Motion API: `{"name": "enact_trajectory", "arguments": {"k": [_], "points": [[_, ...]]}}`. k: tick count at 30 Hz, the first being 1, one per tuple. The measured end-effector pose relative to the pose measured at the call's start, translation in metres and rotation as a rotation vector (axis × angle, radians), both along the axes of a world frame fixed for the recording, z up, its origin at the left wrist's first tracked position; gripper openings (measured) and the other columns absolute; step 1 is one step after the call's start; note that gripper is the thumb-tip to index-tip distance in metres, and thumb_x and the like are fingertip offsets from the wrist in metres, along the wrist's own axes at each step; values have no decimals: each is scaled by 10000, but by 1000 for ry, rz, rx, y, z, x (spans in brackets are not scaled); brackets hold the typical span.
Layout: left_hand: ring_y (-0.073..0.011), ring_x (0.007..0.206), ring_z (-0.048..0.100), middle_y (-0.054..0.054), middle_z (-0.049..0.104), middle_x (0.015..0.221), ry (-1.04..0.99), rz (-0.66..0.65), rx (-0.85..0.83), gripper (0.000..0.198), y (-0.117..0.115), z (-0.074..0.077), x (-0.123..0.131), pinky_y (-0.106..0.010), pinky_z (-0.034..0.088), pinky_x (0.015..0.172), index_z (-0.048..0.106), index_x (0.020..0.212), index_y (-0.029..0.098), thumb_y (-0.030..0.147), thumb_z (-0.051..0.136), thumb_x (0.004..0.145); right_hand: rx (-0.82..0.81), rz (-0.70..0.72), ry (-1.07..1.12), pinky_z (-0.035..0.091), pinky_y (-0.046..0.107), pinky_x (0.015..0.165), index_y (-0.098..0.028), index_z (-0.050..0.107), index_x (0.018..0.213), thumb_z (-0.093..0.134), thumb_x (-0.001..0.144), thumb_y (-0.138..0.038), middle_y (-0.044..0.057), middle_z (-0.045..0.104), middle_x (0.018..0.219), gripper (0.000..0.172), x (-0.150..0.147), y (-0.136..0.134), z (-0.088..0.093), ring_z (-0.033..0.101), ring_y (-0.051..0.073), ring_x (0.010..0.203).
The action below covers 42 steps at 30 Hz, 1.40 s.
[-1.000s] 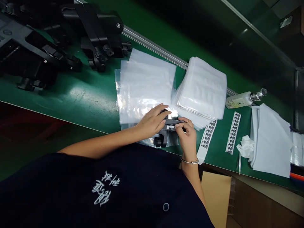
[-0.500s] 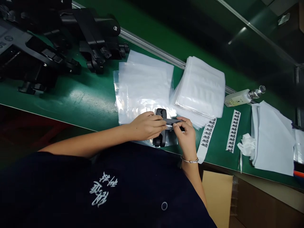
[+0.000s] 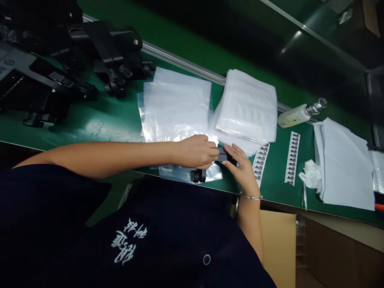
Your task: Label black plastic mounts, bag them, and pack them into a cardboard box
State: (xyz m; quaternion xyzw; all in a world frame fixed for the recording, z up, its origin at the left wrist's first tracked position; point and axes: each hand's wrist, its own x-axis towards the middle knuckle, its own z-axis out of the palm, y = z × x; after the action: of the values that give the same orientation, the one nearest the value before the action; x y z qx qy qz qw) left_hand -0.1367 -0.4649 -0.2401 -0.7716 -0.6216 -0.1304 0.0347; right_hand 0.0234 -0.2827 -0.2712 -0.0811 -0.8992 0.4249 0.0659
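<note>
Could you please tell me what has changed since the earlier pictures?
The left hand has moved rightward over the black device, closer to the right hand, its fingers now curled. The right hand has also shifted slightly right. Both still hold the device. The stacked bags and bottle stayed put.

Left grip (image 3: pixel 198 152), fingers curled, faces the pinching right grip (image 3: pixel 244 170).

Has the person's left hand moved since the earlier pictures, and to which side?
Yes. Judged against the label strip farther right on the green table, the left hand has moved rightward, nearer to that strip.
</note>
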Motion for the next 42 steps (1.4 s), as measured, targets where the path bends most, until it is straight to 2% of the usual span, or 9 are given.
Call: {"name": "enact_trajectory", "arguments": {"k": [9, 12, 16, 21, 23, 26, 30, 35, 42], "points": [[-173, 775, 590, -43, 696, 892, 11, 86, 54, 282, -52, -8, 2, -310, 355, 606, 658, 1132, 218, 322, 480, 941, 151, 18, -12, 312, 576, 1135, -353, 548, 1349, 597, 903, -437, 32, 587, 1364, 457, 1, 2, 4, 448, 282, 1338], [-189, 804, 608, -55, 702, 940, -67, 298, 156, 317, -61, -11, 4, -320, 427, 672, 642, 1183, 217, 304, 448, 948, 285, 146, 15, 314, 588, 1123, -333, 424, 1451, 547, 938, -400, 82, 497, 1438, 532, -1, -4, 7, 438, 289, 1330], [-186, 863, 626, -73, 679, 945, -369, 666, 288, 338, -63, -15, 4, -321, 502, 767, 639, 1188, 175, 267, 417, 951, 416, 250, 97, 421, 544, 1031, -344, 585, 1327, 476, 972, -296, 121, 538, 1294, 375, -3, -18, 5, 508, 282, 1202], [-207, 976, 634, -85, 667, 1023, -413, 853, 156, 350, -78, -21, -4, -332, 532, 829, 656, 1160, 168, 273, 397, 948, 172, -54, 138, 475, 479, 980, -347, 662, 1235, 487, 969, -352, 102, 553, 1201, 318, 19, -30, 6, 535, 258, 1154], [-231, 1057, 624, -111, 662, 1107, -361, 809, 49, 373, -80, -25, 2, -365, 531, 886, 641, 1186, 158, 270, 367, 959, -37, -228, 128, 495, 443, 958, -321, 663, 1239, 492, 965, -388, 85, 603, 1126, 329, 33, -29, 12, 581, 233, 1089], [-255, 1215, 566, -139, 608, 1301, -309, 475, -121, 390, -70, -38, 28, -412, 488, 1007, 598, 1262, 169, 279, 368, 968, -263, -377, 158, 499, 420, 949, -295, 674, 1228, 519, 945, -442, 65, 677, 1078, 354, 50, -26, 25, 615, 227, 1051], [-337, 1416, 356, -169, 390, 1530, -188, 138, -319, 619, -49, -55, 65, -554, 308, 1144, 348, 1485, 153, 446, 453, 950, -305, -459, 200, 486, 422, 953, -301, 700, 1188, 545, 928, -460, 51, 696, 1152, 342, 65, -23, 40, 615, 245, 1085], [-339, 1361, 436, -193, 442, 1487, -94, 122, -295, 582, -52, -57, 68, -504, 376, 1100, 367, 1456, 148, 455, 440, 967, -428, -481, 236, 474, 424, 988, -315, 711, 1164, 561, 921, -451, 27, 710, 1163, 317, 78, -22, 41, 612, 253, 1136], [-263, 854, 643, -150, 654, 998, -57, 337, -303, 273, -98, -59, 65, -377, 553, 710, 582, 1119, 169, 251, 365, 975, -441, -485, 308, 485, 445, 967, -310, 724, 1140, 576, 898, -474, 45, 713, 1111, 328, 89, -10, 25, 617, 257, 1093]]}}
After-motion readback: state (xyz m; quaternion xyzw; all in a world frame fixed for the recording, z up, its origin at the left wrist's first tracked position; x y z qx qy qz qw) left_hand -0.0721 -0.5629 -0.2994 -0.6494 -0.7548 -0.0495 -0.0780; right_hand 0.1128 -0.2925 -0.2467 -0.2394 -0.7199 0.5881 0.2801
